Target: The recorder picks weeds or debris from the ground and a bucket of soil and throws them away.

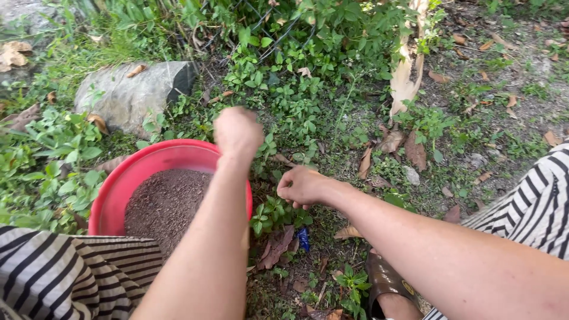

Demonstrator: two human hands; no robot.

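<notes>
— On the far left, what do we see?

— Weeds (pixel 56 154), and behind them a grey rock (pixel 127 95). Next comes our red basin (pixel 115 192), sitting on the ground and holding dark brown soil (pixel 163 204). Our striped cloth (pixel 71 272) covers its near edge.

— And our left hand (pixel 237 131)?

— We hold it above the basin's right rim, curled shut into a fist. Whether anything is inside, we cannot tell.

— Our right hand (pixel 302 186)?

— Just right of the basin, low over a small green plant (pixel 272 213), fingers pinched together; what they grip we cannot tell. Our two hands are near each other but apart.

— Further right?

— Dry leaves (pixel 391 142) on bare earth, a brown shoe (pixel 385 278) near the bottom, and striped cloth over our right knee.
</notes>
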